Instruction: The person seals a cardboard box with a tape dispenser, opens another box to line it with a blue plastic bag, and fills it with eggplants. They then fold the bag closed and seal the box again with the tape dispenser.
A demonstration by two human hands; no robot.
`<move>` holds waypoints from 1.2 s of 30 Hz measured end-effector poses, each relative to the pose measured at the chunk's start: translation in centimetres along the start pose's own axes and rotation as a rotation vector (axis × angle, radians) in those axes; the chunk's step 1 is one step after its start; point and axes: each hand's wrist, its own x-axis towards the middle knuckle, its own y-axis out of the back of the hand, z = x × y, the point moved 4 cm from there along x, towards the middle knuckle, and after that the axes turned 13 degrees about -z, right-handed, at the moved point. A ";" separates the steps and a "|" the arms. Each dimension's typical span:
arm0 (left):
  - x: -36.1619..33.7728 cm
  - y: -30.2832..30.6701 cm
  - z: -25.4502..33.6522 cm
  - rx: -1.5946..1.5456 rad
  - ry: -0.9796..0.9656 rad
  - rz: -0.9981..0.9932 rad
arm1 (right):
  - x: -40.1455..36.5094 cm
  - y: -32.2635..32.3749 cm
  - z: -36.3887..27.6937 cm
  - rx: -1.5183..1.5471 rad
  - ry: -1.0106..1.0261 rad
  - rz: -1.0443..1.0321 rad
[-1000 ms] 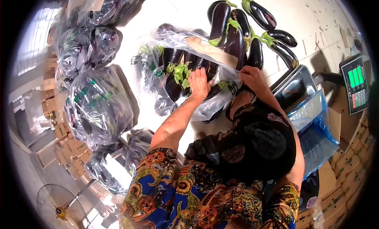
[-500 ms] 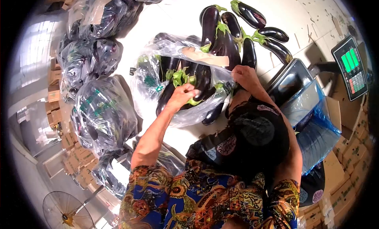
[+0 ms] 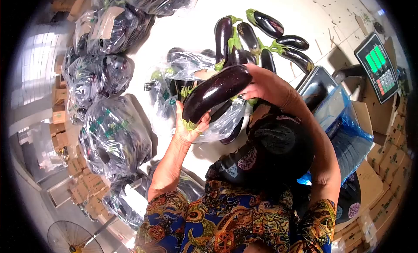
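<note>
A large dark eggplant is held up at a slant between both hands. My left hand grips its green stem end, at the lower left. Around the blunt upper right end are the fingers of my right hand. Behind and below it lies an open clear plastic bag with several eggplants inside, partly hidden by the held one. More loose eggplants lie beyond the bag on the white surface.
Filled clear bags line the left side. At the right are a scale's display, its metal tray and a carton lined with blue plastic. A fan stands at the lower left.
An eggplant has been lifted above the bag. My right hand has let go of the bag's edge and now holds the eggplant's blunt end; my left hand has moved slightly down and left.
</note>
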 end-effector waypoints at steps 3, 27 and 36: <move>0.7 -0.3 1.1 0.346 -0.027 -0.074 | -1.0 -0.7 -1.5 -0.057 0.026 0.114; 15.2 -21.9 -2.7 0.955 0.167 -0.523 | -15.3 1.5 -11.0 -0.041 0.658 0.106; 17.7 -32.0 -11.1 1.570 0.181 -0.920 | -29.4 -2.6 -12.5 -0.151 0.868 0.679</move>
